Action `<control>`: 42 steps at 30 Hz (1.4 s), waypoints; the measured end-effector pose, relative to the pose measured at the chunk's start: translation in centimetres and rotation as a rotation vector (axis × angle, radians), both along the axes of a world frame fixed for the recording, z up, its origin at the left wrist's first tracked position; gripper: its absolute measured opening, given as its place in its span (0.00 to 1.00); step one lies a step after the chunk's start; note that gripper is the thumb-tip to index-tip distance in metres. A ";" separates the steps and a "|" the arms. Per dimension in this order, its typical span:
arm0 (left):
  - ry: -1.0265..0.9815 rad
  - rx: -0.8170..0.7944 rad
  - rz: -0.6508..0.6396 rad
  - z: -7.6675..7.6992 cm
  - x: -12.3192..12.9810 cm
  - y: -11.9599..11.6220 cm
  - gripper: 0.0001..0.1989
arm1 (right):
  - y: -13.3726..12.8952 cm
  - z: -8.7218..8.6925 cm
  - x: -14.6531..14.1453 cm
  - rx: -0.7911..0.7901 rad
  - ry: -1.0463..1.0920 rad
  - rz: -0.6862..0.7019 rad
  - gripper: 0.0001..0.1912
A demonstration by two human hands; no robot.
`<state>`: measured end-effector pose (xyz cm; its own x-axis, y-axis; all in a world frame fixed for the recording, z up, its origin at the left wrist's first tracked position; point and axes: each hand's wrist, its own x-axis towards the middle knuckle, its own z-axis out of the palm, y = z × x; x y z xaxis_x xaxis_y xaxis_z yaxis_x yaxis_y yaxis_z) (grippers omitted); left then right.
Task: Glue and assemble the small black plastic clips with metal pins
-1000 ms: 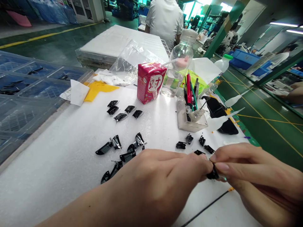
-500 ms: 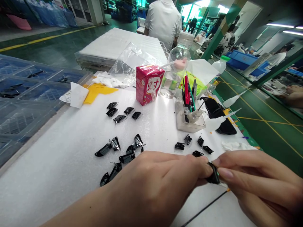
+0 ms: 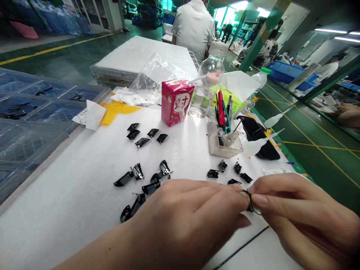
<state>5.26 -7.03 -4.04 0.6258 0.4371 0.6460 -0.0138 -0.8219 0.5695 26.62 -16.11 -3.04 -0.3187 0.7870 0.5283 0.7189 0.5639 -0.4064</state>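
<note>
Between my fingertips is a small black plastic part [image 3: 249, 201] with a clear edge, mostly covered by the fingers. My left hand [image 3: 194, 217] pinches it from the left, and my right hand [image 3: 298, 210] closes on its right side. Just beyond the hands lie several small black pieces [image 3: 237, 168] on the white foam sheet [image 3: 73, 187]. To the left are longer black parts with shiny metallic-looking pieces [image 3: 137, 171], partly behind my left hand. Farther back sits a group of black parts with clear edges [image 3: 143, 142]. A thin dark rod [image 3: 242, 246] lies below the hands.
A red drink carton [image 3: 176, 103] stands mid-table beside a clear bottle [image 3: 212, 69]. An open holder [image 3: 225, 148] carries pens and tools, with a black phone-like slab [image 3: 263, 144] to its right. Blue compartment trays [image 3: 33, 131] line the left. A person in white [image 3: 194, 26] sits ahead.
The black part has turned between my fingers and now shows a narrower side. Both hands have shifted slightly left, with the left fingers further over the part.
</note>
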 end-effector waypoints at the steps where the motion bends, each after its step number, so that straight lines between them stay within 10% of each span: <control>1: 0.019 0.044 0.012 0.0 0.0 -0.1 0.06 | 0.2 0.0 -0.2 -0.002 0.016 0.018 0.18; 22: 0.001 -0.028 0.139 0.4 0.5 -1.2 0.04 | 1.6 -0.8 -2.0 -0.270 0.256 0.103 0.08; 25: 0.039 -0.348 0.093 0.9 0.5 -1.0 0.02 | 1.7 -0.8 -1.9 -0.307 0.255 0.084 0.06; 31: 0.086 -1.478 -0.151 1.6 0.9 -0.1 0.09 | 1.6 -1.0 -1.2 -0.153 0.255 0.132 0.18; 42: 0.046 -1.894 -0.304 0.7 0.9 0.0 0.10 | 1.9 -0.5 -1.1 0.054 0.006 0.183 0.10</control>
<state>6.12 -7.04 -3.30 0.8056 0.3340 -0.4893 0.0227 0.8080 0.5888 25.56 -14.21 -3.50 -0.4506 0.6869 0.5702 0.6004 0.7058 -0.3759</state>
